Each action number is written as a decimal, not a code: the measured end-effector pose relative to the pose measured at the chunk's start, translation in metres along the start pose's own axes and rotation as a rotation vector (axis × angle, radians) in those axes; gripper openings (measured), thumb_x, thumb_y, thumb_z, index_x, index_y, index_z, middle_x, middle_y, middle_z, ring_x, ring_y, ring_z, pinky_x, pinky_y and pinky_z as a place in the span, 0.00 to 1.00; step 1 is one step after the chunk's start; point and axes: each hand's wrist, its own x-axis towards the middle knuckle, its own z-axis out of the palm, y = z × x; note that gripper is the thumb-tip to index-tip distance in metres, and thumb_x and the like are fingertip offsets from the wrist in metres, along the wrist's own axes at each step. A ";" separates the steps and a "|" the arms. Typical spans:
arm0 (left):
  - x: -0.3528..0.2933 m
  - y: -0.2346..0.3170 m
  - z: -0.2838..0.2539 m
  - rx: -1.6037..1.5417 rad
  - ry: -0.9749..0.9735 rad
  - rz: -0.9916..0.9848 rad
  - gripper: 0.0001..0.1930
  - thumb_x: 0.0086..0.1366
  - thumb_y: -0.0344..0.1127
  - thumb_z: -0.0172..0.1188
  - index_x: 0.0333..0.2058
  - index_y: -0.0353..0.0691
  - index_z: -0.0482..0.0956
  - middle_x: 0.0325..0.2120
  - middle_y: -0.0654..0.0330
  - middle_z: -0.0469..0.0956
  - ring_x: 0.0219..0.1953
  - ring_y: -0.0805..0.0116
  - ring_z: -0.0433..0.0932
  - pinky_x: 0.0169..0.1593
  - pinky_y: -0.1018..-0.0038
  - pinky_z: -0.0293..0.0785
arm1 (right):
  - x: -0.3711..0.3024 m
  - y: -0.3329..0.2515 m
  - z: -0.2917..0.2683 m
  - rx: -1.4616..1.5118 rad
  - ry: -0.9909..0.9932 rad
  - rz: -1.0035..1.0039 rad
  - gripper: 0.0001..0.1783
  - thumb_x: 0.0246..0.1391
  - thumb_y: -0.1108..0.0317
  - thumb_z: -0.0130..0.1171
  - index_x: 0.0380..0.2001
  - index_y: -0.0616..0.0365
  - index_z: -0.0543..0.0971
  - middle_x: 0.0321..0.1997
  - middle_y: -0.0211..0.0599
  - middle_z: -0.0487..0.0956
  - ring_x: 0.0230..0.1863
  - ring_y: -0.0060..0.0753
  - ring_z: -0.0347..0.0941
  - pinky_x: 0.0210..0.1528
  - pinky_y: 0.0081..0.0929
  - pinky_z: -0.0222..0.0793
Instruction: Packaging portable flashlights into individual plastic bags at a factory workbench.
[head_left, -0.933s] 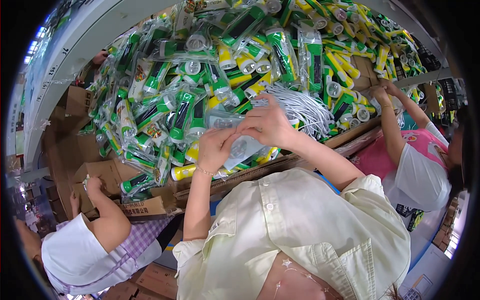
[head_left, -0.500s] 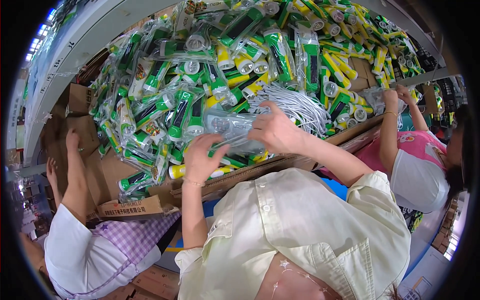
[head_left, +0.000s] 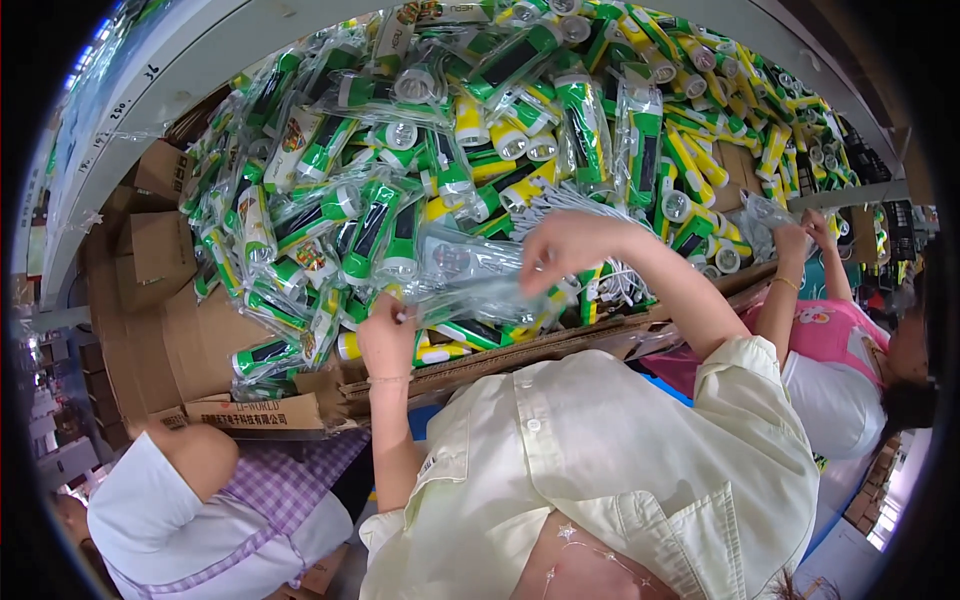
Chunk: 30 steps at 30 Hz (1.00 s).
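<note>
A heap of green-and-yellow flashlights (head_left: 380,225), many in clear sleeves, fills the space in front of me. Clear plastic bags (head_left: 465,258) lie on its near side, between my hands. With its fingers pinched together, my left hand (head_left: 387,338) is at the near left edge of a bag; a small whitish bit shows at the fingertips. My right hand (head_left: 578,245) hovers at the bags' right end, its curled fingers smeared by motion, so its grip is unclear. Behind and beneath it lies a bundle of white cables (head_left: 625,285), partly hidden by the hand.
A cardboard wall (head_left: 480,372) runs along the near edge of the heap. Brown cardboard (head_left: 205,335) lies at the left. A co-worker in pink (head_left: 830,335) handles clear plastic at the right; another in a purple checked apron (head_left: 285,490) stands at the left.
My left hand has gone from spread fingers to a pinch at the bag's edge. My right hand has lifted slightly and moved right. The left co-worker's arms have drawn back from the box.
</note>
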 end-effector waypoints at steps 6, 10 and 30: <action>0.009 -0.001 0.006 -0.128 0.008 0.133 0.05 0.52 0.30 0.61 0.28 0.36 0.77 0.15 0.55 0.76 0.15 0.65 0.77 0.22 0.74 0.70 | 0.124 0.041 -0.055 -0.478 0.868 0.388 0.21 0.49 0.58 0.56 0.43 0.58 0.76 0.36 0.42 0.77 0.40 0.41 0.75 0.39 0.35 0.72; 0.005 0.008 0.012 -0.206 -0.096 0.045 0.06 0.51 0.30 0.63 0.26 0.33 0.80 0.14 0.55 0.77 0.16 0.70 0.78 0.22 0.78 0.70 | 0.196 0.045 -0.059 -0.453 0.971 0.698 0.34 0.46 0.67 0.52 0.58 0.66 0.57 0.58 0.59 0.56 0.47 0.64 0.65 0.41 0.46 0.70; 0.015 0.022 -0.001 -0.222 -0.101 0.048 0.15 0.55 0.41 0.62 0.24 0.32 0.80 0.10 0.55 0.73 0.11 0.73 0.73 0.20 0.76 0.65 | 0.045 0.039 0.023 1.136 0.865 0.157 0.32 0.44 0.69 0.65 0.52 0.66 0.65 0.44 0.36 0.74 0.40 0.25 0.72 0.43 0.22 0.67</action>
